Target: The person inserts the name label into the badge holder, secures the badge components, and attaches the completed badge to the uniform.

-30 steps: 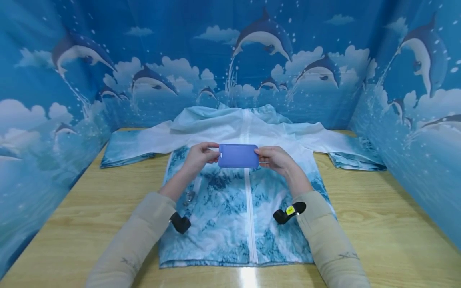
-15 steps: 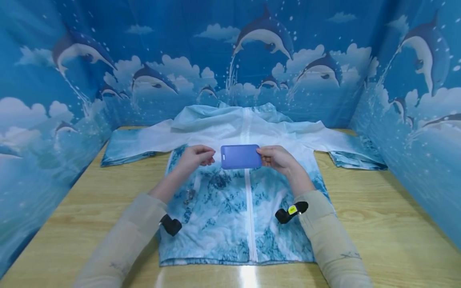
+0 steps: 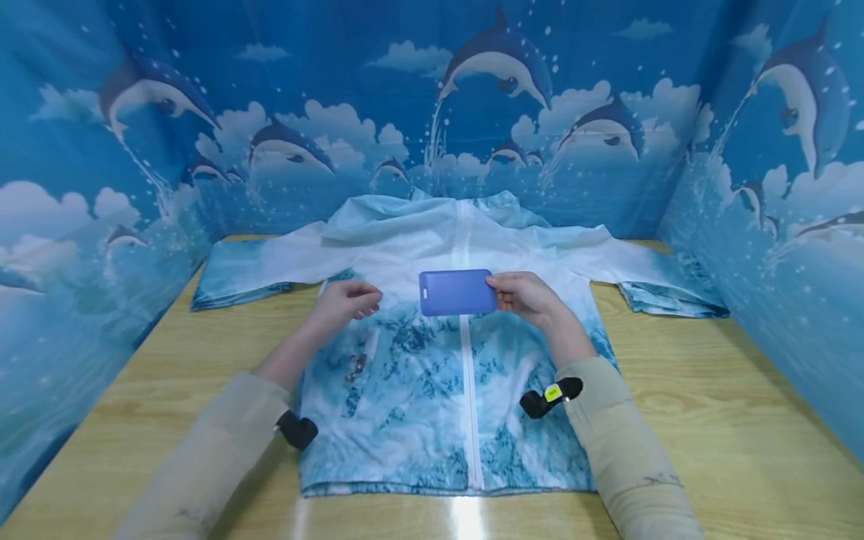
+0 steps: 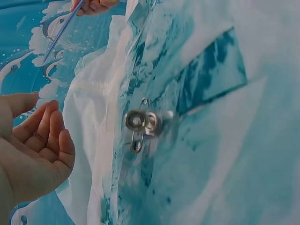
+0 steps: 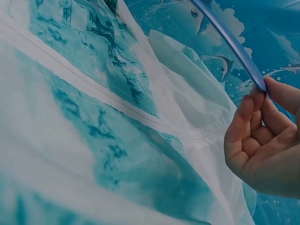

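Between thumb and fingers my right hand [image 3: 529,296] pinches the right end of a blue-purple card holder [image 3: 457,292], held up over the jacket. The holder has a small slot at its left end; in the right wrist view it [image 5: 234,49] appears edge-on. My left hand [image 3: 340,306] hovers apart from it to the left, its fingers loosely bent around nothing. Below that hand a metal badge clip with a safety pin [image 4: 143,123] lies on the jacket [image 3: 412,420], near a pocket opening. The jacket is white and teal, spread flat with its zip down the middle.
A wooden table [image 3: 702,420] lies under the jacket. Its folded sleeves [image 3: 236,274] reach out to both sides. A blue dolphin-print curtain [image 3: 378,90] encloses the back and both sides. A black wrist camera [image 3: 297,430] sits on each forearm.
My left hand has let go of the card holder and moved left and slightly down. My right hand keeps hold of the holder, which has shifted a little to the right.
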The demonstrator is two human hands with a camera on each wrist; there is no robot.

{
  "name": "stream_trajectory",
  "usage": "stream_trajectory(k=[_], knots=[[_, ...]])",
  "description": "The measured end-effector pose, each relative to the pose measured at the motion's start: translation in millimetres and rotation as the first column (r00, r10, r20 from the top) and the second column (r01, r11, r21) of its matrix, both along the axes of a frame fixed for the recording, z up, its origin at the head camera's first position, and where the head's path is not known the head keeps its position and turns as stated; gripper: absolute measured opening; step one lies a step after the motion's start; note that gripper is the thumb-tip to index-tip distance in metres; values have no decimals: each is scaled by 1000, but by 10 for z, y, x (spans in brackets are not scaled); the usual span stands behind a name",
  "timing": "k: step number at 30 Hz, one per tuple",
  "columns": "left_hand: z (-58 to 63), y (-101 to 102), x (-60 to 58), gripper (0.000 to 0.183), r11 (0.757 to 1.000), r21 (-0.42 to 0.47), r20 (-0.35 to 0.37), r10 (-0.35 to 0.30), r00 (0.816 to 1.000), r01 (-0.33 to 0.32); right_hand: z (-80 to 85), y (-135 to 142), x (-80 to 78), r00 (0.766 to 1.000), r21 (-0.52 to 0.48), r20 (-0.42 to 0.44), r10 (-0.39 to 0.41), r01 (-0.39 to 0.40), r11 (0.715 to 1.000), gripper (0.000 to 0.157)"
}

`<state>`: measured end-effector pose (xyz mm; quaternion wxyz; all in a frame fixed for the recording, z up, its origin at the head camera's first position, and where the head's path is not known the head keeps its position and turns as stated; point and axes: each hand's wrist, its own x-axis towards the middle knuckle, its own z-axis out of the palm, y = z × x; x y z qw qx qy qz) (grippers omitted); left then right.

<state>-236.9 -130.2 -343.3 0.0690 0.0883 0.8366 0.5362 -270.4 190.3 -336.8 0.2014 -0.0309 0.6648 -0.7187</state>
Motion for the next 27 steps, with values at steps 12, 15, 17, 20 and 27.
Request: stream_trajectory(k=[12,15,17,20,27], knots=[[-31,-215,39,38,981,-144,123,-110,986,127,5,21,16,1000,-5,22,-14,14,1000,21],[-64,-259,47,38,974,-152,153,-146,977,169,3,27,15,1000,-9,28,-12,12,1000,21],[-75,-281,58,38,966,-163,163,-177,971,203,4,29,13,1000,-12,30,-8,9,1000,21],[-88,-301,69,37,953,-196,181,-196,964,230,4,29,10,999,-14,31,-6,6,1000,21],[-138,-340,68,31,935,-232,225,-215,950,267,6,26,12,1000,-9,29,-10,10,1000,23]])
